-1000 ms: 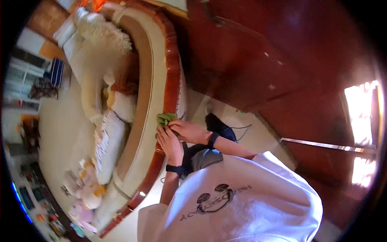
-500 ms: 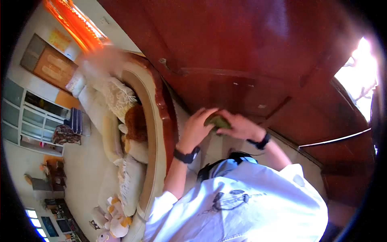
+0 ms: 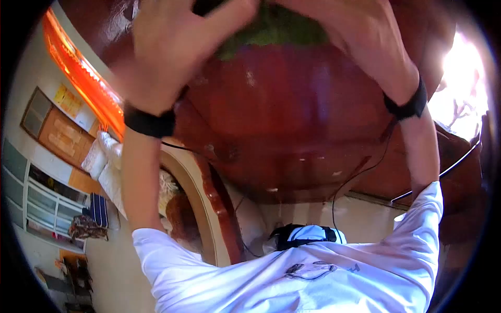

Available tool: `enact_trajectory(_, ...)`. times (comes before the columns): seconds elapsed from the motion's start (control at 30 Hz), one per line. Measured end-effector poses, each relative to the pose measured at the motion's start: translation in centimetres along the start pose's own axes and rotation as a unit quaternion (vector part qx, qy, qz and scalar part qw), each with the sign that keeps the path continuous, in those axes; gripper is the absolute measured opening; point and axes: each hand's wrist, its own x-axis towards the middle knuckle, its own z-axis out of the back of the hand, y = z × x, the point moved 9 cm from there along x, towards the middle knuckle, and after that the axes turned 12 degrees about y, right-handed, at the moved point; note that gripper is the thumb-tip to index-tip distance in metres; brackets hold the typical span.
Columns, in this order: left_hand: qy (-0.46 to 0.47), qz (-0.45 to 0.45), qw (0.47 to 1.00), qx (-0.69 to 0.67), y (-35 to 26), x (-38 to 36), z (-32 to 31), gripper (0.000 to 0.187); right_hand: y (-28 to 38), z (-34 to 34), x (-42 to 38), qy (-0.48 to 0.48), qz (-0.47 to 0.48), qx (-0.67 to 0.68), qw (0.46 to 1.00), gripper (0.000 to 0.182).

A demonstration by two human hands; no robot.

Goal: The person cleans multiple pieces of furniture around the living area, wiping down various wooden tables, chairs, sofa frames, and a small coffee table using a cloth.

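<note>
My left hand [image 3: 167,52] is raised close to the camera, its thumb stretched away from the other fingers, which the upper edge cuts off. A green cloth [image 3: 284,28] is between my hands at the top, in front of the dark red wooden surface [image 3: 282,99]. Beside the cloth's left part is my left thumb. My right hand [image 3: 365,39] reaches over the cloth's right side with its fingers closed on it, though the fingertips are partly out of view. Each wrist wears a black band.
A curved, wood-trimmed sofa [image 3: 214,203] stands at the left, with cushions beside it. Orange curtains [image 3: 73,62] hang at upper left. A thin black cable [image 3: 360,175] runs up from my waist. Bright light comes through an opening [image 3: 462,83] at right.
Both hands have risen from in front of my waist to the top of the view and moved apart. The green cloth has gone up with them and looks more spread out.
</note>
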Motion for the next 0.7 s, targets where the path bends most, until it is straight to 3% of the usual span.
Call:
enact_trajectory(0.07, -0.037, 0.068, 0.991, -0.105, 3.6, 0.3, 0.0, 0.053, -0.7, -0.5, 2.8, 0.040, 0.053, -0.017, 0.998, 0.038)
enact_trajectory(0.1, -0.029, 0.030, 0.999, -0.015, 3.6, 0.5, 0.8, 0.050, -1.1, -1.5, 4.2, 0.054, 0.070, -0.024, 0.996, 0.036)
enact_trajectory(0.17, -0.015, -0.044, 0.984, 0.171, 3.5, 1.2, 2.7, 0.043, -1.0, -1.6, 6.7, -0.165, 0.022, -0.224, 0.960, 0.021)
enact_trajectory(0.2, -0.004, -0.077, 0.962, 0.262, 3.4, 0.9, 3.1, 0.040, -0.5, -2.2, 8.2, -0.166, 0.022, -0.225, 0.960, 0.021)
enact_trajectory(0.27, 0.009, -0.108, 0.931, 0.349, 3.2, -0.3, 2.3, 0.037, 2.3, -2.1, 8.5, -0.261, 0.117, -0.199, 0.937, 0.026)
enact_trajectory(0.3, -0.031, -0.084, 0.946, 0.312, 2.9, -0.7, 2.2, 0.033, 3.4, -2.4, 8.3, -0.290, 0.148, -0.189, 0.926, 0.028)
enact_trajectory(0.4, -0.073, -0.031, 0.965, 0.250, 3.4, -2.6, 1.7, 0.030, 3.3, -4.4, 8.8, -0.216, -0.002, -0.132, 0.967, 0.028)
enact_trajectory(0.5, -0.079, 0.014, 0.975, 0.208, 3.2, -3.9, 1.0, 0.031, 1.8, -7.7, 9.2, -0.140, -0.079, -0.076, 0.984, 0.030)
enact_trajectory(0.53, -0.082, 0.023, 0.976, 0.200, 3.2, -4.2, 0.8, 0.030, 2.5, -8.1, 8.8, -0.238, -0.001, -0.084, 0.967, 0.030)
enact_trajectory(0.6, -0.077, 0.049, 0.976, 0.198, 3.4, -4.9, 0.3, 0.030, 3.4, -8.5, 7.1, -0.332, 0.080, -0.091, 0.935, 0.030)
enact_trajectory(0.67, -0.069, 0.066, 0.974, 0.203, 3.3, -5.9, 0.2, 0.031, 4.2, -9.3, 7.6, -0.217, -0.009, -0.120, 0.969, 0.031)
enact_trajectory(0.7, -0.006, 0.103, 0.974, 0.199, 3.8, -6.6, -0.4, 0.035, 4.6, -9.7, 7.5, -0.176, -0.038, -0.132, 0.975, 0.032)
